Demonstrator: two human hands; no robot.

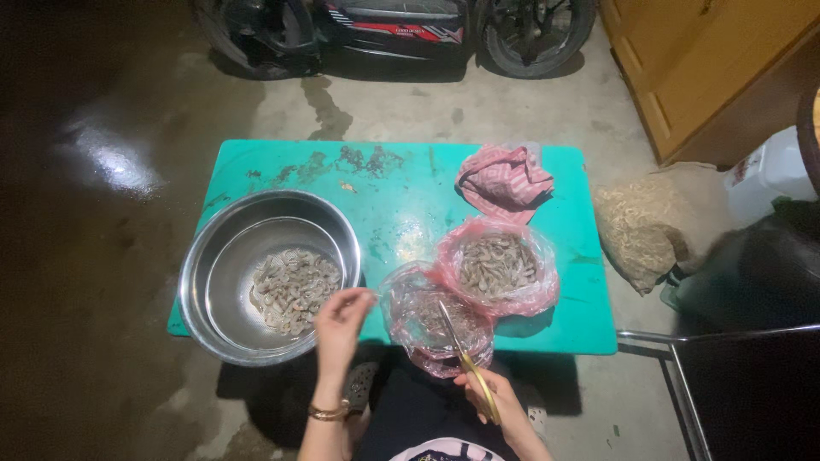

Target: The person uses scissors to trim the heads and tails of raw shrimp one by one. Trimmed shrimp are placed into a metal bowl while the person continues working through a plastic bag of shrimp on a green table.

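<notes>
Left hand (340,320) pinches a shrimp over steel bowl (224,282); right hand (495,401) grips scissors (465,358); I keep blades pointed away.

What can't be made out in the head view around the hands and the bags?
- What the left hand pinches over the steel bowl: too small, fingers cover it.
- Right hand grip on the yellow-handled scissors: handle mostly hidden by the hand.
- Contents of the near bag: blurred behind the plastic film.
- Inside of the pink striped bag: folded shut.
- Motorbike: cut off by the top edge.
</notes>
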